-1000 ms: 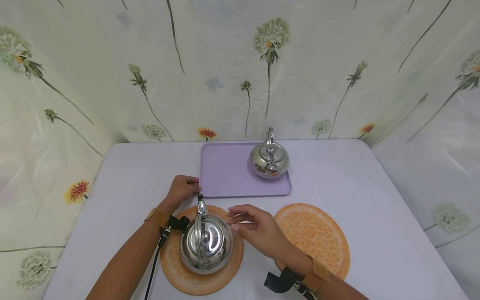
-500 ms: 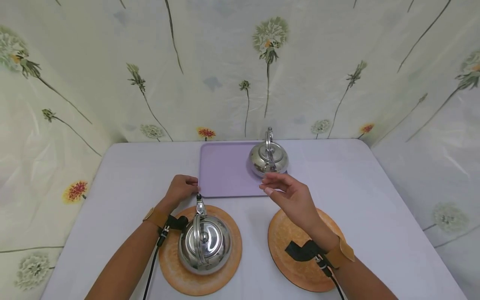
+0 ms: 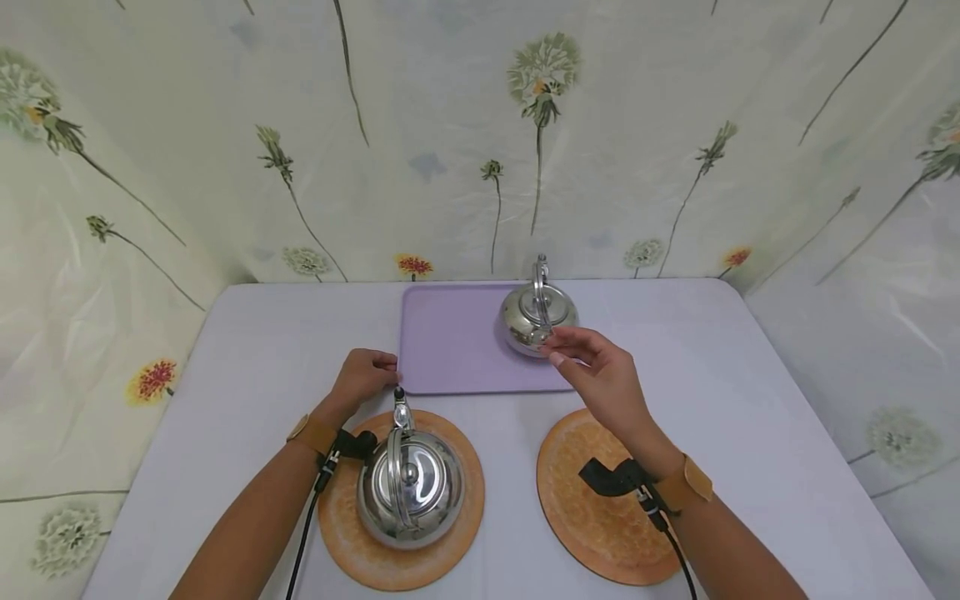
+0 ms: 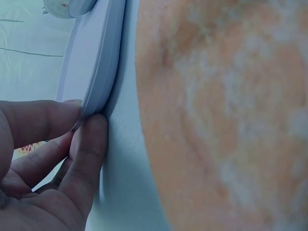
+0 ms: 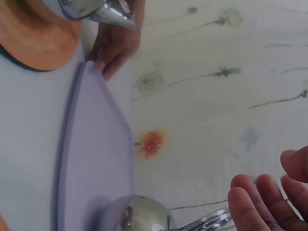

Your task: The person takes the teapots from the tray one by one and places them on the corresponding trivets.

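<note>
A lilac tray (image 3: 450,346) lies at the back of the table. My left hand (image 3: 362,379) pinches its front left corner between thumb and fingers, as the left wrist view shows. A shiny steel kettle (image 3: 519,323) with an arched handle (image 5: 204,222) stands on the tray's right side. My right hand (image 3: 609,377) is beside this kettle, its fingers loosely bent, partly covering the front of it. In the right wrist view the fingertips (image 5: 238,182) are close to the handle, and nothing shows in their grasp; contact cannot be told.
A second steel kettle (image 3: 435,500) stands on the left round orange mat (image 3: 341,537), its spout (image 3: 402,410) pointing at the tray, close to my left hand. Another round orange mat (image 3: 573,525) lies under my right forearm. A flowered curtain (image 3: 637,167) surrounds the white table (image 3: 750,417).
My right hand has moved from beside the front kettle, right and away from me, to the kettle on the tray. My left hand has stayed at the tray's corner.
</note>
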### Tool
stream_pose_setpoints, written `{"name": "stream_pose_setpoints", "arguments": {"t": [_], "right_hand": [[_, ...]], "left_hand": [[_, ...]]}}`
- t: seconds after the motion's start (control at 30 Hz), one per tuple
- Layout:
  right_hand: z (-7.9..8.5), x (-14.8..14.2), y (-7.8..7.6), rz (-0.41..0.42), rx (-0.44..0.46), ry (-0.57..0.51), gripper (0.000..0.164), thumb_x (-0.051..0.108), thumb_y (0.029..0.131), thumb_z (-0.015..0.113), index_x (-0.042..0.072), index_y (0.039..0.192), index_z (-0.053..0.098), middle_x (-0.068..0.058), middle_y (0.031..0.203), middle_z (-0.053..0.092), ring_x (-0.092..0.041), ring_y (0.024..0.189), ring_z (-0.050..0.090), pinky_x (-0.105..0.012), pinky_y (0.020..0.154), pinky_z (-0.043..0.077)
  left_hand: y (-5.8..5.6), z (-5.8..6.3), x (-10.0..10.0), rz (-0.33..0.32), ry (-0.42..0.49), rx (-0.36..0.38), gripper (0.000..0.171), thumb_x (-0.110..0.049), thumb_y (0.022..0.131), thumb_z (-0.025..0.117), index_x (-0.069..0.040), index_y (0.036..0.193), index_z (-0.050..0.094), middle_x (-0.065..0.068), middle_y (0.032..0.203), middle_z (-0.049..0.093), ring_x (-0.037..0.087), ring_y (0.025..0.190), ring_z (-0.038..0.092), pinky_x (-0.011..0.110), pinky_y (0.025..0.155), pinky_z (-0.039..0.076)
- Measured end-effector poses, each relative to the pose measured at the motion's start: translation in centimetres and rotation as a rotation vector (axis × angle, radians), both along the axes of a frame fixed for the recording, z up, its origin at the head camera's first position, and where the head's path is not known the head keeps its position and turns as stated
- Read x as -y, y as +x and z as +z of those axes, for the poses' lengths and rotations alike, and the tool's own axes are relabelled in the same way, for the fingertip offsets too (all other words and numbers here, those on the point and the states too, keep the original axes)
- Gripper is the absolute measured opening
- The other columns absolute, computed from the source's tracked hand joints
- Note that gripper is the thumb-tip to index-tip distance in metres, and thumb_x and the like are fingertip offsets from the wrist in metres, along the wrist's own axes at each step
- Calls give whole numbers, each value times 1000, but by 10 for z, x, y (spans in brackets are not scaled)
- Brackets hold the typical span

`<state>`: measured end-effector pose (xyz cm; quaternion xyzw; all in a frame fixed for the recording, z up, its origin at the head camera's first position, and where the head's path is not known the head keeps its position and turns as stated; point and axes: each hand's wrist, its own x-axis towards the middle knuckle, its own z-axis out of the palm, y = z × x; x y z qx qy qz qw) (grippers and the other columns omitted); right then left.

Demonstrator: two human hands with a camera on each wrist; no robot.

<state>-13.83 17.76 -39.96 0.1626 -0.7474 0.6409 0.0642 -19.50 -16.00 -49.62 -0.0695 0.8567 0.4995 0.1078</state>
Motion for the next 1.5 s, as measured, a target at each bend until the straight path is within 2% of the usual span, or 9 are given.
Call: {"name": "stream_pose_setpoints", "arguments": {"t": [0.13, 0.3, 0.4, 0.63, 0.9, 1.07, 1.2, 1.3, 1.5], "right_hand": [[0, -1, -4, -9, 25, 34, 33, -8, 91, 61, -13, 123, 55, -28, 115, 61, -18, 103, 64, -23, 83, 50], [15, 5, -3, -32, 21, 74, 32, -10, 91, 59, -16, 121, 55, -30, 113, 61, -30, 103, 62, -21, 82, 50], [21, 6, -3, -50, 14, 85, 31, -10, 91, 59, -15, 121, 55, -30, 112, 61, -30, 102, 63, -20, 82, 50], [-7, -7, -23, -91, -11, 115, 32, 3, 93, 65, -7, 122, 60, -19, 115, 66, -20, 106, 62, -21, 86, 49], [-13, -12, -33, -135, -18, 126, 31, 5, 92, 66, -5, 121, 62, -22, 115, 65, -14, 102, 63, -21, 85, 49], [-11, -12, -37, -144, -9, 126, 32, -2, 91, 64, -10, 121, 60, -23, 115, 65, -28, 106, 62, -19, 84, 48], [0, -7, -33, -142, -17, 138, 32, -7, 90, 62, -15, 121, 58, -28, 115, 63, -41, 109, 58, -17, 85, 47], [7, -3, -31, -149, -11, 150, 31, -8, 90, 61, -16, 120, 57, -30, 116, 62, -43, 109, 57, -18, 86, 47], [9, 1, -39, -166, -1, 157, 31, -8, 90, 60, -17, 120, 57, -30, 115, 62, -42, 108, 58, -19, 87, 47]], "left_hand": [[1, 4, -1, 0, 22, -2, 30, -2, 84, 70, 9, 112, 66, 15, 95, 68, 24, 88, 61, 33, 78, 47], [1, 5, -1, 0, 22, 3, 30, -2, 84, 70, 9, 112, 67, 15, 96, 68, 24, 89, 61, 33, 78, 48], [1, 5, -2, 3, 21, 7, 30, -3, 85, 70, 8, 113, 66, 16, 97, 67, 24, 90, 60, 34, 80, 48], [1, 9, -2, 4, 28, 6, 30, -3, 86, 69, 9, 113, 66, 16, 98, 67, 25, 91, 60, 33, 80, 48], [0, 8, -1, 4, 33, 4, 30, -2, 85, 70, 9, 112, 66, 16, 97, 68, 25, 91, 61, 33, 80, 48], [2, 6, 0, 4, 31, 14, 30, -2, 85, 69, 9, 113, 66, 16, 97, 67, 25, 90, 60, 34, 80, 48], [3, 6, 0, -3, 25, 8, 30, -1, 85, 69, 9, 113, 65, 16, 97, 67, 25, 89, 61, 34, 79, 48], [4, 7, -1, -6, 20, 5, 31, -1, 85, 69, 10, 113, 65, 16, 96, 67, 24, 89, 61, 33, 79, 48], [5, 7, -2, -3, 9, 3, 31, -1, 85, 69, 10, 113, 65, 16, 96, 67, 24, 88, 60, 32, 76, 48]]}}
